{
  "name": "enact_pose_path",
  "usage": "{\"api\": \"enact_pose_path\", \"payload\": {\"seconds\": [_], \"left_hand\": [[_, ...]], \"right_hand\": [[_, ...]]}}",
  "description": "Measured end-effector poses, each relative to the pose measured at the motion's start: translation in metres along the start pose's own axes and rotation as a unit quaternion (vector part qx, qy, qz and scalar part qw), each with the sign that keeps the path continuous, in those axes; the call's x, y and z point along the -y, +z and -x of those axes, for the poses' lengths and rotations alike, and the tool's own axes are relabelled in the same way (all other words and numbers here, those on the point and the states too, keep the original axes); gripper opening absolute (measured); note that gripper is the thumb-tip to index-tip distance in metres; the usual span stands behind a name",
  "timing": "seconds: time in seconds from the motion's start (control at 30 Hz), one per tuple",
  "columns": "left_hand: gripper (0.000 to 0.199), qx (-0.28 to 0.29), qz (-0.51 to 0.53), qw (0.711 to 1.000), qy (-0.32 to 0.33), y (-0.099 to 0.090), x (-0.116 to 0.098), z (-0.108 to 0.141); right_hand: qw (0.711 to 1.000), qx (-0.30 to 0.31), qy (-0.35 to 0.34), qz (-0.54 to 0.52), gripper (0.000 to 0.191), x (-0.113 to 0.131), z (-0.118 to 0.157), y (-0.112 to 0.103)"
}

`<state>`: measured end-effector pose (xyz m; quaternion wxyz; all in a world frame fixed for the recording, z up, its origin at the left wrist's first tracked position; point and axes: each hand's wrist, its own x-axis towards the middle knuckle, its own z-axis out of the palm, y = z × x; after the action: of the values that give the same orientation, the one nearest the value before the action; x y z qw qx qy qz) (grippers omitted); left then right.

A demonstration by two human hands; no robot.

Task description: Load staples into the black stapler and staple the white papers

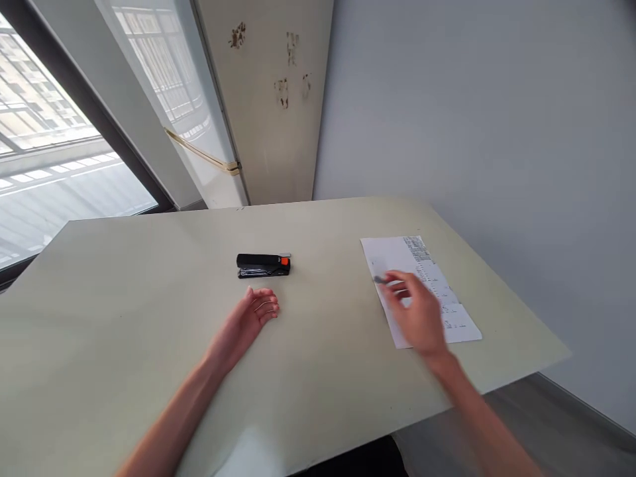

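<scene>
Black stapler [263, 265], orange patch at right end: lying on pale tabletop [318, 371], just beyond left hand. Left hand [256, 310]: palm turned inward, fingers loosely curled, nothing held. Right hand [415, 310]: above printed white paper [452, 324], thumb and fingertips pinching small dark object [380, 279]; blurred, perhaps metal. Paper: right of stapler, well apart, partly hidden beneath right hand. Grey wall [477, 99]: beyond table's right edge.
</scene>
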<state>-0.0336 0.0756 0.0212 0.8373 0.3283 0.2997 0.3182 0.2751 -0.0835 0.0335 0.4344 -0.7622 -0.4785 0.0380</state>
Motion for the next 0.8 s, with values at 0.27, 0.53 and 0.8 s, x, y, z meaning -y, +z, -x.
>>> {"api": "enact_pose_path", "payload": {"seconds": [0.27, 0.53, 0.8], "left_hand": [[0.030, -0.015, -0.014, 1.000, -0.002, 0.005, -0.003, -0.004], [0.026, -0.052, -0.007, 0.999, -0.009, 0.003, -0.007, -0.004], [0.025, -0.057, -0.011, 0.998, -0.017, 0.006, -0.008, -0.006]], "right_hand": [[0.972, -0.088, 0.115, 0.183, 0.050, -0.170, -0.037, -0.092], [0.967, -0.114, 0.184, 0.138, 0.059, -0.186, -0.016, -0.085], [0.985, -0.066, 0.146, 0.070, 0.058, -0.146, 0.037, -0.089]]}}
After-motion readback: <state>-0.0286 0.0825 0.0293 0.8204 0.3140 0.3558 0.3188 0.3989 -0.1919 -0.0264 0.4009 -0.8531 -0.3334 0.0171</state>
